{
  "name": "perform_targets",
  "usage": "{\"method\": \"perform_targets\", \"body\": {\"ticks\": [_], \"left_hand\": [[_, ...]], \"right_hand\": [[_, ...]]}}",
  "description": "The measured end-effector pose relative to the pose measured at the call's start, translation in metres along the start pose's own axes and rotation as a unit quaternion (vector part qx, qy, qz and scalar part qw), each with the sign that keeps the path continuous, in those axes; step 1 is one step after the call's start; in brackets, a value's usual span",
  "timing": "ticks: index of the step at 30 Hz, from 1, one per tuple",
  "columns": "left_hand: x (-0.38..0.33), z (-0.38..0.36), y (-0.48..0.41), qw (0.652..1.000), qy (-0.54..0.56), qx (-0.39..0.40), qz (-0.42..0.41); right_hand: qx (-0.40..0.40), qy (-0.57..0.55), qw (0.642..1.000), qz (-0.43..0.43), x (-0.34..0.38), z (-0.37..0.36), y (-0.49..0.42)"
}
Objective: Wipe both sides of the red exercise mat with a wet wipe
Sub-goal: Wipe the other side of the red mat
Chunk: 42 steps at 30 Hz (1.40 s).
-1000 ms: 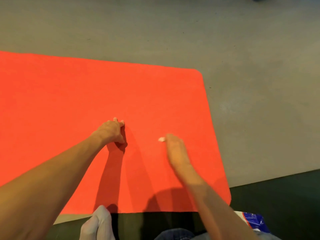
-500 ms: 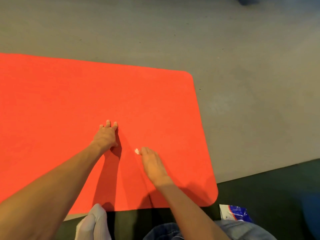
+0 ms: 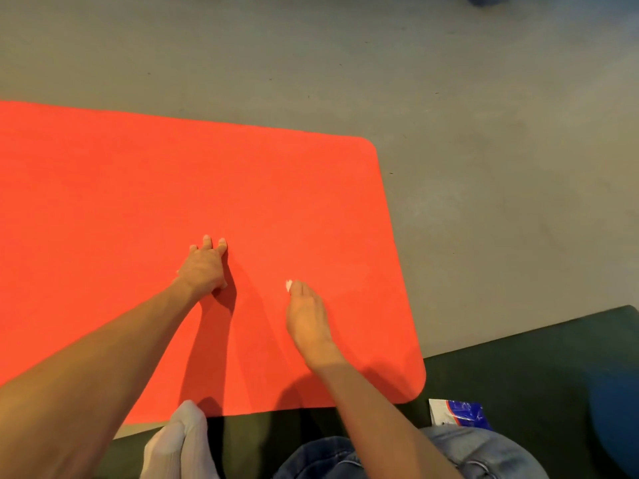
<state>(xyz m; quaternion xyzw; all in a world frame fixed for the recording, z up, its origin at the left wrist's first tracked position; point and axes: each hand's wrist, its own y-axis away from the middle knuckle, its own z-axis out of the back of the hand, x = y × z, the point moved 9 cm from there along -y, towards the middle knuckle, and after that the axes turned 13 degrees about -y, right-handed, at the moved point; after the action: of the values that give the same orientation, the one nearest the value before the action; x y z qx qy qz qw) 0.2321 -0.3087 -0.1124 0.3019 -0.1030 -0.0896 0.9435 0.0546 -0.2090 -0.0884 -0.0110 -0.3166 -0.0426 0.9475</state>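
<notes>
Across the left and centre of the frame: red exercise mat [image 3: 103, 202], flat on the grey floor [image 3: 501, 202], cut off by the left edge of the frame. Far edge straight, running from the left edge to a rounded corner right of centre. Right edge slanting down to a second rounded corner at lower right. Bare floor wide open above and to the right of both edges.

Centre-left, on the mat: left hand [image 3: 205, 267], holding nothing, fingertips pressed down on the red surface, arm stretching in from the lower left corner. Broad bare red to its left and above.

Bottom, left of centre: a foot in a white sock [image 3: 179, 444], toes just at the mat's near edge.

Centre: right hand [image 3: 307, 316], fingers straight and laid flat, pressing the wet wipe [image 3: 288, 286] to the mat. Only a small white bit of the wipe showing past the fingertips. Clear red between this hand and the right edge.

Lower right: a dark mat [image 3: 518, 375] under the red mat's near corner; on it a blue-and-white packet [image 3: 460, 413] just beside a knee in jeans [image 3: 484, 454]. Blurred blue shape [image 3: 619, 416] at the right edge, kind not tellable.
</notes>
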Motion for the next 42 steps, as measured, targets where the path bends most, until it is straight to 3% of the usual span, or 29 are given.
{"method": "perform_targets", "body": {"ticks": [3,5,9,18,22,26,29,31,34,37,38,40,42], "left_hand": [[0.001,0.003,0.002,1.000,-0.013,-0.008,-0.005],[0.005,0.004,0.006,1.000,-0.001,0.000,0.010],[0.009,-0.001,0.006,1.000,0.013,-0.012,-0.010],[0.008,0.002,-0.003,0.999,0.015,-0.026,-0.020],[0.012,0.002,-0.002,0.998,-0.011,-0.046,-0.031],[0.016,0.001,-0.001,0.994,-0.031,-0.095,-0.046],[0.017,-0.003,0.001,0.992,-0.010,-0.118,-0.048],[0.017,-0.007,0.004,0.990,0.025,-0.131,-0.054],[0.019,-0.009,0.009,0.984,0.060,-0.158,-0.059],[0.022,-0.011,0.013,0.978,0.060,-0.185,-0.070],[0.023,-0.012,0.013,0.977,0.063,-0.188,-0.074],[0.023,-0.012,0.013,0.976,0.076,-0.189,-0.081],[0.025,-0.012,0.012,0.973,0.110,-0.182,-0.094]], "right_hand": [[0.067,0.041,0.996,0.037,-0.005,0.003,0.000],[0.073,0.106,0.992,0.000,-0.039,0.022,-0.009],[-0.050,0.081,0.979,-0.178,-0.113,0.093,-0.014],[-0.134,0.017,0.967,-0.216,-0.114,0.086,-0.011],[-0.113,-0.018,0.982,-0.153,-0.050,0.033,-0.011],[-0.050,-0.022,0.996,0.069,0.085,-0.053,0.007],[-0.028,0.006,0.983,0.180,0.089,-0.051,0.011],[-0.061,0.048,0.989,0.122,0.041,-0.012,-0.001],[-0.128,0.092,0.986,-0.047,-0.044,0.048,-0.010],[-0.176,0.044,0.961,-0.207,-0.079,0.058,-0.005],[-0.196,0.041,0.956,-0.216,-0.069,0.052,-0.005],[-0.208,0.034,0.970,-0.123,-0.018,0.018,-0.010],[-0.151,0.035,0.988,-0.011,0.044,-0.030,-0.010]]}}
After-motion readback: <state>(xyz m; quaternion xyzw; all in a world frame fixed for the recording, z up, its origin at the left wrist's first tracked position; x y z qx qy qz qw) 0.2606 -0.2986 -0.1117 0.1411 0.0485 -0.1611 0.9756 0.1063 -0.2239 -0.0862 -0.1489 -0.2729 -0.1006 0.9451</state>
